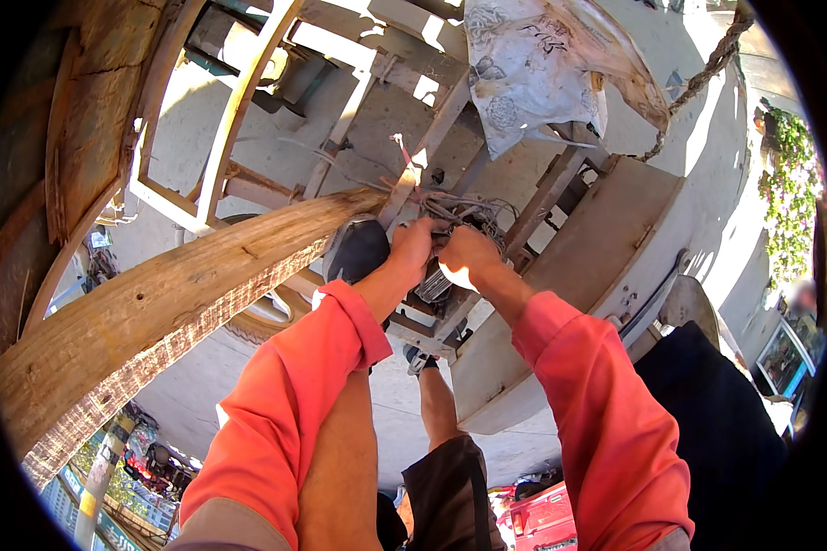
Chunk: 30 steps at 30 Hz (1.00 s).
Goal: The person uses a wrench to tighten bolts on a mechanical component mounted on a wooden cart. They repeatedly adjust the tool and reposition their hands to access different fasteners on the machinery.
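My left hand (413, 246) and my right hand (471, 256) are close together at the middle of the view, both with curled fingers. They work at a tangle of thin wires (487, 213) in a metal frame. What the fingertips pinch is too small and too hidden to name. Just below the hands sits a dark, ribbed metal part (435, 286), partly covered by the right hand. My dark shoe (358, 248) rests beside the left hand, at the end of a thick wooden beam (193, 266).
Welded metal bars (239, 110) form an open frame at the upper left. A grey metal panel (597, 239) lies right of my hands, and a printed sack (547, 64) hangs above. A rope (708, 73) runs down at the upper right. A red case (544, 519) lies at the bottom.
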### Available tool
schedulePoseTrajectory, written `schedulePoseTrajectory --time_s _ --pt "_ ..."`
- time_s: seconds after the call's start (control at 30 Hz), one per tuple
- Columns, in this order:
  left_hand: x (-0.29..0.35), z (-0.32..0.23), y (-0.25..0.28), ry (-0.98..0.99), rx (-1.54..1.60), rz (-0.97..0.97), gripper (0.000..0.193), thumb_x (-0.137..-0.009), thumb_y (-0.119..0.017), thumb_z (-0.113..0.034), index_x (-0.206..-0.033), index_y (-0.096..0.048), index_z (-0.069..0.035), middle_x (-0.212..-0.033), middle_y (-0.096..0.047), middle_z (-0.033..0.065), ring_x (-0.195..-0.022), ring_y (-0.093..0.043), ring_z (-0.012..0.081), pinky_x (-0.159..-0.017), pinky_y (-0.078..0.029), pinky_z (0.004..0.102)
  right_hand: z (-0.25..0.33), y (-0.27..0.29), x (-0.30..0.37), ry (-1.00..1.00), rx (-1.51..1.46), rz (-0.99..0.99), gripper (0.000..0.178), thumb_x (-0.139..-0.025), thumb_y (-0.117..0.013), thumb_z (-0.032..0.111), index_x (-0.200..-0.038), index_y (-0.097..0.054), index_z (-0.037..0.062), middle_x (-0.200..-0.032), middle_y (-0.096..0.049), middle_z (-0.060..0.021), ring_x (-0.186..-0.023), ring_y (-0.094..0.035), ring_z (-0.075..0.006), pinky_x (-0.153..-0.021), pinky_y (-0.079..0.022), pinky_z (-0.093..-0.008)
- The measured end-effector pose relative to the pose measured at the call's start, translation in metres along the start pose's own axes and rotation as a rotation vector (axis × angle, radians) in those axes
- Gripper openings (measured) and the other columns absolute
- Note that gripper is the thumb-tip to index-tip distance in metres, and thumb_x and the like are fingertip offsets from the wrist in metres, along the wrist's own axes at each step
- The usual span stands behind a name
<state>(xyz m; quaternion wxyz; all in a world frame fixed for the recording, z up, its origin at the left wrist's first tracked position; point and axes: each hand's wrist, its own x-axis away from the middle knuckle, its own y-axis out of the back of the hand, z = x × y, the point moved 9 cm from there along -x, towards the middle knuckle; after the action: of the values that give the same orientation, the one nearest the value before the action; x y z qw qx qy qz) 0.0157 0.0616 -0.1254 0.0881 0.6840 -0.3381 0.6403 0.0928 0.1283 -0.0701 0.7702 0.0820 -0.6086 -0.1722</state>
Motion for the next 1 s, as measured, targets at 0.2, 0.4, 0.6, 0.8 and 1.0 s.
schedulePoseTrajectory --time_s 0.2,0.4,0.6,0.8,1.0 --pt "-0.002 0.000 -0.004 -0.025 -0.070 0.023 0.019 -0.086 -0.048 -0.007 -0.093 -0.062 0.004 -0.083 -0.065 0.0133 -0.061 -0.063 0.0199 -0.056 -0.050 0.0303 -0.015 -0.017 -0.016 -0.037 -0.078 0.083 0.032 -0.082 -0.061 0.023 -0.094 -0.068 -0.0052 -0.097 -0.066 -0.0264 -0.093 -0.065 -0.0401 -0.079 -0.051 -0.0439" --pt "-0.003 -0.002 -0.001 -0.064 -0.121 -0.012 0.020 -0.085 -0.048 -0.008 -0.087 -0.064 0.003 -0.081 -0.065 0.0126 -0.061 -0.062 0.0198 -0.054 -0.048 0.0301 -0.017 -0.026 -0.012 0.032 -0.058 -0.072 0.036 -0.084 -0.057 0.020 -0.106 -0.059 -0.0084 -0.097 -0.065 -0.0287 -0.098 -0.062 -0.0431 -0.080 -0.050 -0.0459" --pt "0.003 -0.014 -0.001 -0.066 -0.192 -0.104 0.018 -0.082 -0.052 -0.011 -0.082 -0.065 0.001 -0.076 -0.065 0.0094 -0.057 -0.060 0.0179 -0.051 -0.041 0.0298 0.004 -0.005 0.014 0.055 -0.022 -0.011 0.048 -0.084 -0.051 0.018 -0.119 -0.047 -0.0147 -0.103 -0.064 -0.0311 -0.102 -0.062 -0.0424 -0.087 -0.049 -0.0465" --pt "-0.001 -0.013 0.002 -0.059 -0.234 -0.148 0.017 -0.081 -0.053 -0.012 -0.082 -0.064 0.001 -0.075 -0.065 0.0087 -0.055 -0.059 0.0172 -0.051 -0.041 0.0296 0.001 -0.011 0.020 0.032 0.018 -0.093 0.047 -0.085 -0.048 0.016 -0.123 -0.046 -0.0129 -0.102 -0.065 -0.0305 -0.099 -0.063 -0.0431 -0.085 -0.051 -0.0480" --pt "0.001 -0.019 0.001 -0.083 -0.300 -0.160 0.018 -0.081 -0.053 -0.013 -0.084 -0.064 0.000 -0.076 -0.065 0.0092 -0.053 -0.058 0.0171 -0.050 -0.042 0.0294 0.000 -0.012 0.022 0.021 -0.001 -0.174 0.044 -0.082 -0.049 0.012 -0.119 -0.044 -0.0112 -0.089 -0.065 -0.0307 -0.089 -0.064 -0.0458 -0.078 -0.051 -0.0510"
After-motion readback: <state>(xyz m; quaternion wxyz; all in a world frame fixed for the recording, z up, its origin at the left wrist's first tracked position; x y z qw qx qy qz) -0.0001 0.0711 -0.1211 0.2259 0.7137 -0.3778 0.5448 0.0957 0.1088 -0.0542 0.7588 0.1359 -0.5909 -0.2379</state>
